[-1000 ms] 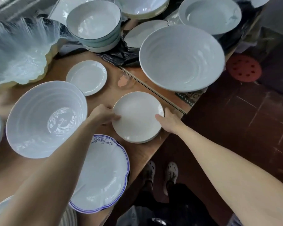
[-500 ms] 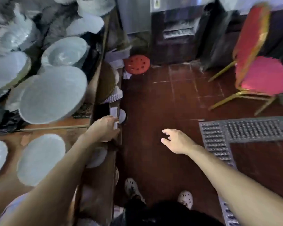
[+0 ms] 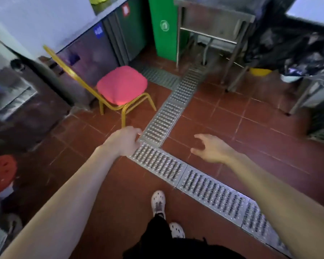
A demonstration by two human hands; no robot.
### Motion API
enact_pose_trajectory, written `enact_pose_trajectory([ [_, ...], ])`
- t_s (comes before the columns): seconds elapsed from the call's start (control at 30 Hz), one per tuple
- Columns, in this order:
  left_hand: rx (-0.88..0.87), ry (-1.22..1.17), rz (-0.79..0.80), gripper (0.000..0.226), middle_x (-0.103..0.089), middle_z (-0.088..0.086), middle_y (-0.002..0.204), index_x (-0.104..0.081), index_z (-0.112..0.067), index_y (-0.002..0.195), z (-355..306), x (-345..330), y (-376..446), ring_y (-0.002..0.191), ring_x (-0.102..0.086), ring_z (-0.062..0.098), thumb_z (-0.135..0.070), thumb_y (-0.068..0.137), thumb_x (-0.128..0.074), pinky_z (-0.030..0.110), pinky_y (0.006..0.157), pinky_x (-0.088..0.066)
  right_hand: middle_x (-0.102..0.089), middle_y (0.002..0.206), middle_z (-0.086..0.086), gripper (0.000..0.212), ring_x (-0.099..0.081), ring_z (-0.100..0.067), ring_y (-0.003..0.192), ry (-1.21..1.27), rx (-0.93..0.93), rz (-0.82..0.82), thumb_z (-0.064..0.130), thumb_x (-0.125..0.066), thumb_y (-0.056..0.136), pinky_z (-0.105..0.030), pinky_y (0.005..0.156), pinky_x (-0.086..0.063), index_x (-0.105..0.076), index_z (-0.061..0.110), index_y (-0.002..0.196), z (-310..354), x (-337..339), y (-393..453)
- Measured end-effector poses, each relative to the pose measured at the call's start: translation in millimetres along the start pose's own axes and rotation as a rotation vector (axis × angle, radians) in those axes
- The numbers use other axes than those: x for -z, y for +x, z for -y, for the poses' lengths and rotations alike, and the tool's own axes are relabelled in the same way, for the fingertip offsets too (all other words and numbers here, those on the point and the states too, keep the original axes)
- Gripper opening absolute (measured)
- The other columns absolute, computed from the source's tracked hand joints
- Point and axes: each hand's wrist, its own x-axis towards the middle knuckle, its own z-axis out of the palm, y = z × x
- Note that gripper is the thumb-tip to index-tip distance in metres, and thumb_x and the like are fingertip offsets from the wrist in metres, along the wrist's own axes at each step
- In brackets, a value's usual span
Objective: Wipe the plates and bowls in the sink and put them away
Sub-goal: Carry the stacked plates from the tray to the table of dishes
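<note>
**Both hands empty, no dishes in view**

Both arms reach forward over the red-brown tiled floor (image 3: 232,116), probably for balance while walking. The left hand (image 3: 126,140), at centre frame, holds nothing; its fingers curl loosely downward over the perforated grey metal drain grate (image 3: 168,116). The right hand (image 3: 211,148), just right of centre, has its fingers spread apart and lightly bent, also holding nothing.

No plate or bowl shows anywhere, so the task's things cannot be placed relative to either hand. A grey steel stand (image 3: 213,21) at upper right may be the sink, though that is a guess; it lies well apart from both hands, beyond the grate.

A gold-framed chair with a pink seat cushion (image 3: 122,85) sits upper left of centre, a green plastic bin (image 3: 165,27) at top centre, and 1 round red perforated stool (image 3: 1,173) at the left edge.
</note>
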Motion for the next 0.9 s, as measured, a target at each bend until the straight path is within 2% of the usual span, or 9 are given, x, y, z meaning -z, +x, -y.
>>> enact_pose_trajectory([
  [0.13,-0.151,0.132,0.021,0.052,-0.060,0.012,0.147,-0.056,-0.020,0.155,-61,48,112,0.130,-0.063,0.032,-0.037,0.106,-0.065,0.046,0.110,-0.052,-0.051,0.161,-0.010,0.079,-0.053,-0.027,0.144,0.091,-0.133,-0.072,0.056,-0.066,0.100,-0.034,0.117,-0.044,-0.037,0.018,0.164,-69,56,37],
  [0.27,-0.298,0.185,-0.020,0.049,-0.062,0.007,0.146,-0.059,-0.022,0.151,-127,103,217,0.128,-0.064,0.028,-0.038,0.105,-0.066,0.048,0.110,-0.053,-0.052,0.159,-0.011,0.079,-0.060,-0.028,0.136,0.185,-0.269,-0.174,0.057,-0.063,0.101,-0.036,0.109,-0.050,-0.036,0.019,0.165,-136,111,66],
  [0.5,-0.477,0.279,-0.015,0.049,-0.061,0.002,0.148,-0.059,-0.025,0.151,-267,170,381,0.130,-0.063,0.025,-0.042,0.105,-0.065,0.045,0.110,-0.053,-0.050,0.161,-0.011,0.077,-0.050,-0.028,0.147,0.289,-0.416,-0.325,0.053,-0.065,0.101,-0.039,0.118,-0.044,-0.038,0.017,0.163,-255,206,103],
  [0.7,-0.506,0.319,-0.032,0.050,-0.060,0.001,0.147,-0.057,-0.029,0.152,-377,199,535,0.129,-0.064,0.025,-0.046,0.105,-0.064,0.048,0.107,-0.056,-0.057,0.155,-0.011,0.082,-0.060,-0.029,0.135,0.266,-0.437,-0.383,0.058,-0.066,0.098,-0.040,0.109,-0.052,-0.039,0.016,0.163,-383,302,186],
  [0.8,-0.478,0.318,0.029,0.050,-0.060,-0.001,0.145,-0.057,-0.030,0.150,-425,220,598,0.126,-0.064,0.024,-0.047,0.104,-0.064,0.046,0.106,-0.056,-0.059,0.153,-0.011,0.079,-0.060,-0.028,0.136,0.294,-0.430,-0.377,0.055,-0.067,0.099,-0.040,0.110,-0.051,-0.041,0.014,0.162,-435,359,221],
  [0.9,-0.458,0.296,0.018,0.048,-0.061,-0.001,0.144,-0.059,-0.030,0.149,-467,242,661,0.123,-0.065,0.024,-0.046,0.104,-0.065,0.045,0.104,-0.056,-0.061,0.150,-0.011,0.074,-0.061,-0.029,0.134,0.313,-0.435,-0.388,0.053,-0.067,0.099,-0.036,0.108,-0.050,-0.046,0.016,0.158,-489,417,260],
])
